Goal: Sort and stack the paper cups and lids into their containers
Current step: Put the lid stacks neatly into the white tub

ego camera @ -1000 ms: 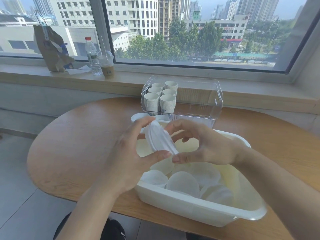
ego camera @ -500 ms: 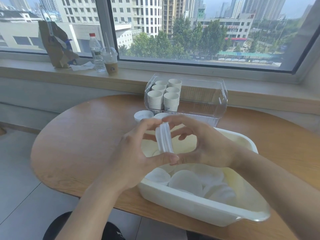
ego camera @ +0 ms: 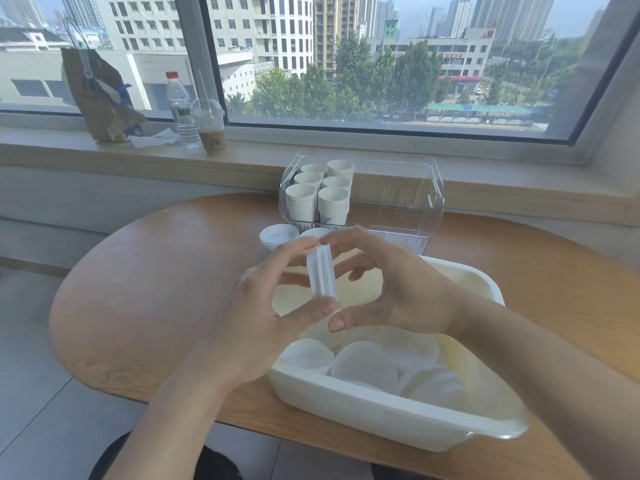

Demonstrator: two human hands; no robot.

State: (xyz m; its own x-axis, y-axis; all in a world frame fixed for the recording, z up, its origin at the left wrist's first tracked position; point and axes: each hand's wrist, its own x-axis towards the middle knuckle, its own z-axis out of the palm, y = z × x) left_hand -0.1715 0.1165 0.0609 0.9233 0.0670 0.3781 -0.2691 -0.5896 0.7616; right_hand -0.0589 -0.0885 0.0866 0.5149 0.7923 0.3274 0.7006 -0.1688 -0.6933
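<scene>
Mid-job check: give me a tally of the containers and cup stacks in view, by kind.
Cup stacks in the clear container: 6
Clear containers: 1
White tubs holding loose lids: 1
Lid piles on the table: 2
Lid bundles held on edge by both hands: 1
Total: 11

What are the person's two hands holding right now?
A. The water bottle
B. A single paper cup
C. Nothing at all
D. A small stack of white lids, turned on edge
D: the left hand and right hand pinch a small stack of white lids between fingertips and thumbs, edge-on above the white tub of loose lids.
</scene>
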